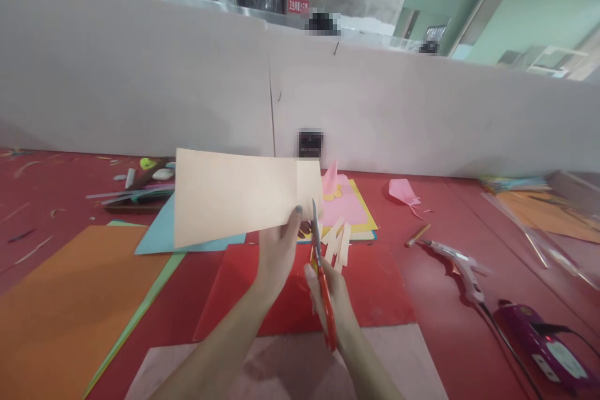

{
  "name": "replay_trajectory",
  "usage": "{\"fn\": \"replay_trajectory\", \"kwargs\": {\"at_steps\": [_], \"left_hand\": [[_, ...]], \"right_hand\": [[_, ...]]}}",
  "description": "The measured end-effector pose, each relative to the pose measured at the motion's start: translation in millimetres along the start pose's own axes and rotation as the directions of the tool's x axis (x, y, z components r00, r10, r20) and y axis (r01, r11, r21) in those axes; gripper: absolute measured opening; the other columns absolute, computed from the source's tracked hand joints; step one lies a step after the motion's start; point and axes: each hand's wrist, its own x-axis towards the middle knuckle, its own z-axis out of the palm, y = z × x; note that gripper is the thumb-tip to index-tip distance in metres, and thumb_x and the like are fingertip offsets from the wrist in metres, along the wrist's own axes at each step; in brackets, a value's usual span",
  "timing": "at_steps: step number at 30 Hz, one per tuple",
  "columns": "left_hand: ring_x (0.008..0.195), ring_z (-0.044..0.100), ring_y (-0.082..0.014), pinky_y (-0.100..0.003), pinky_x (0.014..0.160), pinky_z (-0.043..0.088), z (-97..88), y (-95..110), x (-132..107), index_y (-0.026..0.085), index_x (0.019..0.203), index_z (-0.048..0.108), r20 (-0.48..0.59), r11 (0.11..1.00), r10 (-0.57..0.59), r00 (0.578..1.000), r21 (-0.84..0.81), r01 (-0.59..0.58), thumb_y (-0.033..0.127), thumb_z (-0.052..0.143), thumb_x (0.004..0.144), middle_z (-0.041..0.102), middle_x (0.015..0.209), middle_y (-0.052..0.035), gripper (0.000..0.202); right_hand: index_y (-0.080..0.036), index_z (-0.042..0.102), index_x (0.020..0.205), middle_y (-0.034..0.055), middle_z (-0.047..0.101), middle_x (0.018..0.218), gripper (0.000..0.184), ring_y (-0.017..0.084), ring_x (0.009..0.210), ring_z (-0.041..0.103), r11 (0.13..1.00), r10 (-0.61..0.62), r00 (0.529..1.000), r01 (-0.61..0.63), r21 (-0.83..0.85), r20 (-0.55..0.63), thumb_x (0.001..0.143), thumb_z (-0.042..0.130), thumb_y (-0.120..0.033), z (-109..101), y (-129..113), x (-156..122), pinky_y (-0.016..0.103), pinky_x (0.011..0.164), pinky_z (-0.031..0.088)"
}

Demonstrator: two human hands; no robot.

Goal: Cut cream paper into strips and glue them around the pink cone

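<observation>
Head view: a white partition (187, 75) stands behind the red table (435, 300). An orange sheet (60, 300) lies at left, a red sheet (375, 287) in the middle. Raised above the table's centre is a cream sheet (234, 197), its lower edge pinched in the left hand (277, 253). The right hand (337, 290) grips scissors (320, 267), blades upright against the sheet's right end. Cream strips (344, 244) lie just beyond.

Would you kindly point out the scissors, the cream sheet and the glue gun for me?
Scissors (324, 290): head view, on the orange-red handle.
Cream sheet (237, 200): head view, on the broad face, left of the crease.
Glue gun (463, 264): head view, on the body, between nozzle and grip.
</observation>
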Motion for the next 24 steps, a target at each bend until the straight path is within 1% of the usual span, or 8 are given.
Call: {"fn": "replay_trajectory", "kwargs": {"at_steps": [3, 5, 7, 10, 12, 15, 20, 24], "left_hand": [[0.056, 0.059, -0.0122, -0.021, 0.056, 0.047, 1.2, 0, 0, 0.016, 0.065, 0.062, 0.053, 1.0, -0.014, 0.998, -0.003, 0.014, 0.037, 0.052, 0.079, 0.065, 0.06, -0.0012, 0.027], [0.056, 0.059, -0.0125, -0.021, 0.056, 0.048, 0.6, -1, 1, 0.016, 0.063, 0.061, 0.076, 1.0, -0.005, 0.997, -0.008, 0.006, 0.038, 0.052, 0.078, 0.064, 0.059, -0.0008, 0.028], [0.056, 0.059, -0.0126, -0.022, 0.057, 0.048, -0.4, 0, 3, 0.016, 0.061, 0.06, 0.077, 1.0, 0.003, 0.997, -0.007, -0.002, 0.038, 0.053, 0.078, 0.062, 0.056, -0.0002, 0.028], [0.058, 0.06, -0.0132, -0.022, 0.059, 0.049, -1.0, 1, 3, 0.017, 0.06, 0.059, 0.039, 1.0, -0.002, 0.999, -0.011, 0.002, 0.037, 0.053, 0.077, 0.062, 0.057, -0.0001, 0.027], [0.058, 0.06, -0.0133, -0.023, 0.059, 0.049, -0.6, 3, 3, 0.017, 0.059, 0.059, 0.036, 1.0, -0.004, 0.999, -0.014, 0.004, 0.036, 0.053, 0.077, 0.063, 0.058, -0.0003, 0.027], [0.056, 0.06, -0.0129, -0.022, 0.059, 0.049, -0.1, 5, 3, 0.017, 0.057, 0.058, 0.071, 1.0, -0.021, 0.997, -0.005, 0.021, 0.035, 0.052, 0.077, 0.063, 0.057, 0.0005, 0.027], [0.056, 0.06, -0.0125, -0.022, 0.061, 0.048, -2.3, 5, 4, 0.018, 0.056, 0.057, 0.105, 0.999, -0.024, 0.994, 0.033, 0.02, 0.035, 0.052, 0.077, 0.061, 0.055, 0.0018, 0.027], [0.057, 0.059, -0.0129, -0.023, 0.062, 0.048, -5.6, 5, 6, 0.018, 0.055, 0.056, 0.158, 0.998, -0.033, 0.987, 0.051, 0.025, 0.036, 0.051, 0.077, 0.06, 0.054, 0.002, 0.03]], "right_hand": [[-0.021, 0.037, 0.067, -0.0092, 0.027, 0.048, 0.036, 0.007, 0.041, 0.027, 0.997, 0.071, 0.997, -0.07, 0.023, -0.032, 0.077, 0.049, -0.053, 2, 6, 5, 0.019, 0.039, 0.024], [-0.021, 0.037, 0.067, -0.01, 0.025, 0.046, 0.038, 0.006, 0.039, 0.026, 0.996, 0.089, 0.995, -0.088, 0.024, -0.045, 0.076, 0.05, -0.056, 3, 9, 6, 0.019, 0.038, 0.023], [-0.021, 0.038, 0.067, -0.0103, 0.025, 0.045, 0.038, 0.006, 0.038, 0.026, 0.997, 0.074, 0.997, -0.074, 0.019, -0.037, 0.075, 0.05, -0.056, 4, 10, 6, 0.019, 0.037, 0.023], [-0.021, 0.038, 0.067, -0.0104, 0.025, 0.045, 0.038, 0.006, 0.038, 0.026, 0.999, 0.043, 0.999, -0.043, 0.004, -0.017, 0.077, 0.049, -0.056, 4, 11, 4, 0.019, 0.037, 0.022], [-0.021, 0.038, 0.067, -0.0106, 0.024, 0.045, 0.038, 0.006, 0.038, 0.026, 0.999, 0.045, 0.999, -0.045, -0.004, -0.018, 0.077, 0.049, -0.056, 4, 11, 3, 0.019, 0.038, 0.022], [-0.022, 0.036, 0.067, -0.0107, 0.024, 0.045, 0.04, 0.006, 0.039, 0.026, 0.998, 0.067, 0.997, -0.068, -0.013, -0.034, 0.075, 0.049, -0.058, 4, 13, 5, 0.019, 0.038, 0.023], [-0.021, 0.04, 0.07, -0.0099, 0.026, 0.046, 0.041, 0.007, 0.039, 0.028, 0.993, 0.113, 0.992, -0.116, -0.037, -0.061, 0.074, 0.046, -0.061, 3, 13, 8, 0.02, 0.039, 0.023], [-0.021, 0.038, 0.07, -0.0104, 0.025, 0.046, 0.039, 0.006, 0.038, 0.026, 0.994, 0.092, 0.995, -0.094, -0.055, -0.04, 0.078, 0.044, -0.059, 3, 8, 4, 0.019, 0.039, 0.023]]}}
